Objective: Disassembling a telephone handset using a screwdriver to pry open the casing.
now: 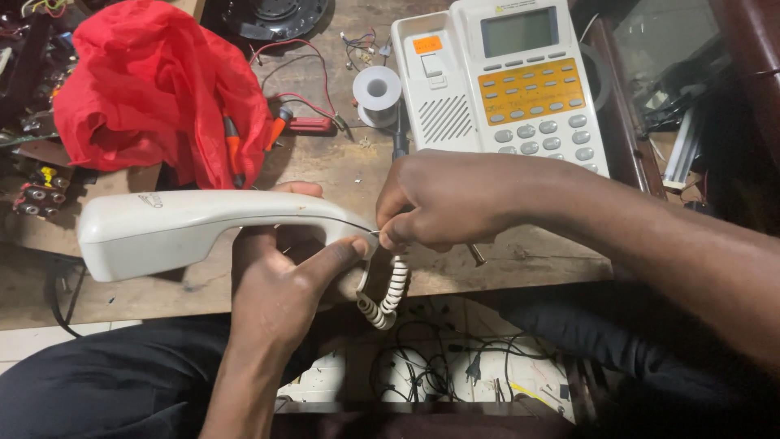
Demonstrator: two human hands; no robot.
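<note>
My left hand [280,276] grips a white telephone handset [179,230] from below, thumb pressed near its right end. My right hand [443,199] pinches at that same end, where the white coiled cord [388,297] joins the handset and hangs down in a loop. A thin metal tool tip [476,256] pokes out under my right hand. The white desk telephone base [508,77] with a grey screen and orange keypad stands on the wooden workbench [341,167] just behind my right hand.
A red plastic bag [154,89] lies at the back left, with orange-handled tools [276,130] beside it. A spool of solder wire [378,93] stands left of the phone base. Loose cables [439,366] lie on the floor below the bench edge.
</note>
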